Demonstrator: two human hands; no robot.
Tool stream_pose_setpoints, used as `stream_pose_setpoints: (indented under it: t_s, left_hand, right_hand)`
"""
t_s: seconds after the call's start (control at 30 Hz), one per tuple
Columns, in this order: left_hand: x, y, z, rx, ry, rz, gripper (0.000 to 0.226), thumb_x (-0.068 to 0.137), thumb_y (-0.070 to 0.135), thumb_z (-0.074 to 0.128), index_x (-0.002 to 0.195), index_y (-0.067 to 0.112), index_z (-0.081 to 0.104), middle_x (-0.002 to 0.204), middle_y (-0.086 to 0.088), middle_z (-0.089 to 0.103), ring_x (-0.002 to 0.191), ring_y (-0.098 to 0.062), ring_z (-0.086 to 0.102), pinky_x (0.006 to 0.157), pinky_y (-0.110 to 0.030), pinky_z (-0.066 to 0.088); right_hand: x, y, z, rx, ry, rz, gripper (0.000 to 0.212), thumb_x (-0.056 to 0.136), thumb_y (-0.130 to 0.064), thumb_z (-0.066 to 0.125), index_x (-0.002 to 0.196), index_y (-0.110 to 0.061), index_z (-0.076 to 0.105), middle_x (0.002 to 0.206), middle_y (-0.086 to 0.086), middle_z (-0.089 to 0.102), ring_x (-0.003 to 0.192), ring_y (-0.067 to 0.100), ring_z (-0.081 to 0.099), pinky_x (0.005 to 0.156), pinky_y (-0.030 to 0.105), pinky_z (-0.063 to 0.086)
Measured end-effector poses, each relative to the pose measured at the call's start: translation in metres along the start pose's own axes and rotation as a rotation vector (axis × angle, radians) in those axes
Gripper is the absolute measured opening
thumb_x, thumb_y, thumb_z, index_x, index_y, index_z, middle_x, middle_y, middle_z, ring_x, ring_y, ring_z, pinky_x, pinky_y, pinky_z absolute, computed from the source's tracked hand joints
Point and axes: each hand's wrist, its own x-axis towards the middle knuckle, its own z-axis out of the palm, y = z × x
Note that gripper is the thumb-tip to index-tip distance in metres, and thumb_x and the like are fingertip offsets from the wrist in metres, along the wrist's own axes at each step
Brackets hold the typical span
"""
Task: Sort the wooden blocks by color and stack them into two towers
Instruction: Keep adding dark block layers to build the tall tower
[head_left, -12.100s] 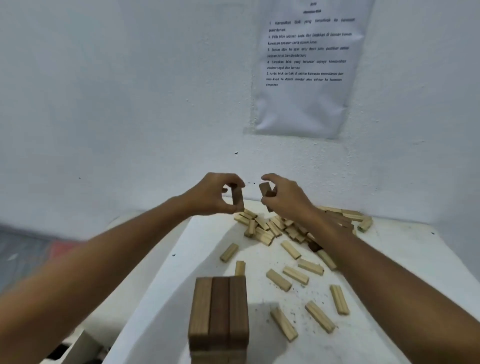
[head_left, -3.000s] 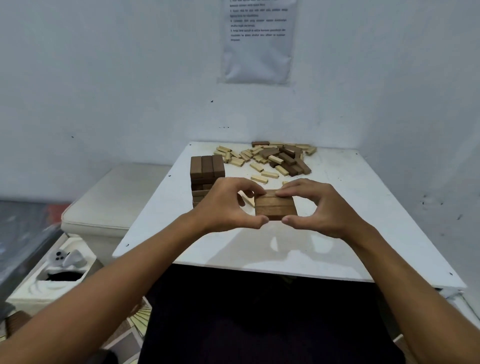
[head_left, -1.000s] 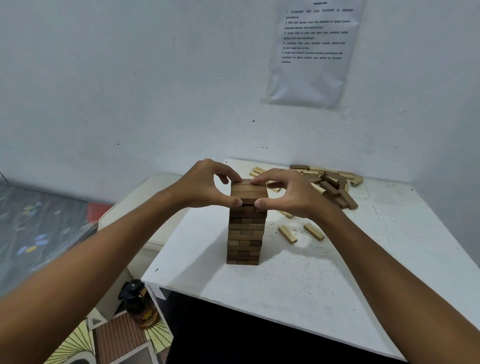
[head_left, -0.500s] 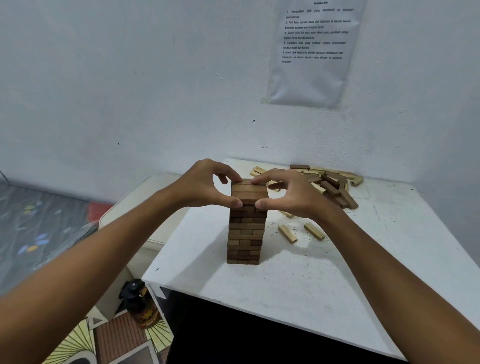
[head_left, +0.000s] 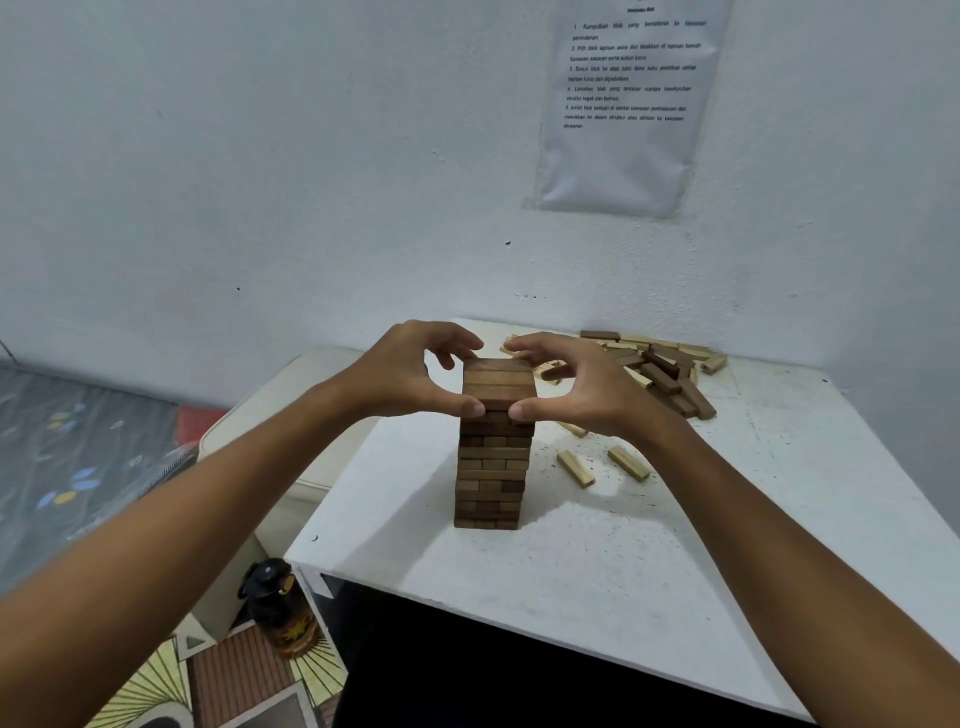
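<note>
A tall tower of dark brown blocks (head_left: 492, 467) stands near the left side of the white table (head_left: 623, 571). Its top layer of three dark blocks (head_left: 498, 382) lies between my hands. My left hand (head_left: 405, 374) curls round the layer's left end, thumb on the front edge and fingers at the back. My right hand (head_left: 587, 384) holds the right end the same way. A mixed pile of light and dark blocks (head_left: 665, 374) lies at the table's far edge by the wall.
Two loose light blocks (head_left: 575, 468) (head_left: 628, 462) lie right of the tower, a third partly under my right wrist. A white padded box (head_left: 291, 415) stands left of the table, a dark bottle (head_left: 278, 608) on the floor below. A printed sheet (head_left: 628, 104) hangs on the wall.
Three seconds ago I held the three dark blocks over the table's near edge; now they sit on top of the tower. Over the last second my hands have hardly moved.
</note>
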Motion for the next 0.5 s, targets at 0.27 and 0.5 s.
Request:
stream_pose_setpoints:
  t_s: [0.27, 0.5]
  left_hand:
    - [0.0, 0.0007, -0.0002, 0.025, 0.004, 0.006, 0.075, 0.047, 0.066, 0.076, 0.112, 0.029, 0.065, 0.106, 0.016, 0.066, 0.093, -0.003, 0.06, 0.062, -0.008, 0.043]
    - [-0.0012, 0.0022, -0.0006, 0.029, 0.061, 0.002, 0.062, 0.06, 0.068, 0.066, 0.11, 0.03, 0.067, 0.109, 0.017, 0.066, 0.099, -0.003, 0.06, 0.066, -0.02, 0.052]
  right_hand:
    - [0.0007, -0.0002, -0.001, 0.016, 0.0, -0.004, 0.07, 0.064, -0.046, 0.083, 0.129, -0.036, 0.058, 0.12, -0.012, 0.064, 0.11, -0.002, 0.057, 0.088, 0.021, 0.047]
    - [0.0012, 0.0, -0.0007, 0.065, 0.019, -0.017, 0.06, 0.072, -0.056, 0.067, 0.127, -0.031, 0.061, 0.119, -0.009, 0.065, 0.107, 0.0, 0.06, 0.09, 0.025, 0.05]
